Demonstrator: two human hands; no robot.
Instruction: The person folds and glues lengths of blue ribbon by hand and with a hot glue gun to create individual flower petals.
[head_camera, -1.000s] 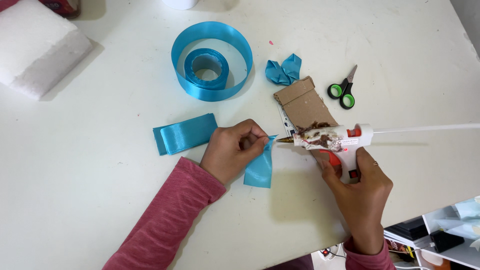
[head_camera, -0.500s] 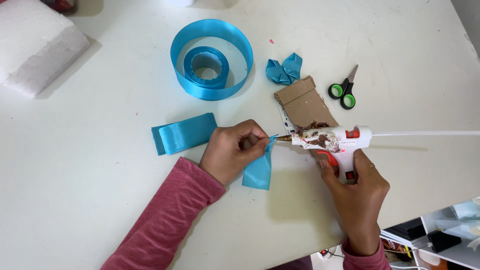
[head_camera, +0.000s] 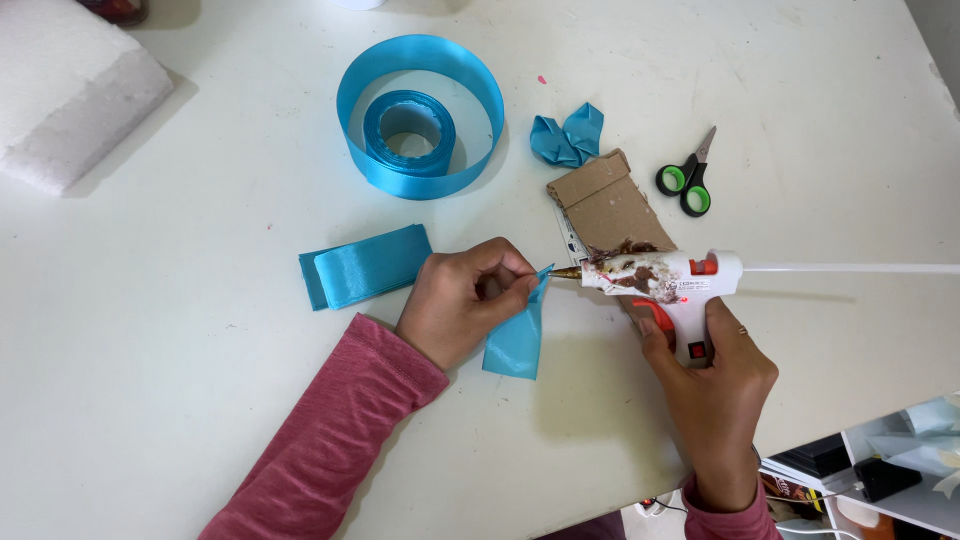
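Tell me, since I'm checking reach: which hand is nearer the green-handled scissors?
Right. The right hand, gripping the white glue gun, sits below the green-handled scissors. The left hand, pinching a folded blue ribbon piece, is farther off, down-left.

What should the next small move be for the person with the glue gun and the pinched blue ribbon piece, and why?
Probably squeeze the trigger gently to lay a small dab of glue. The glue gun in the right hand already has its nozzle at the pinched top corner of the ribbon piece, which the left hand holds folded between its fingertips, so nothing seems left to line up.
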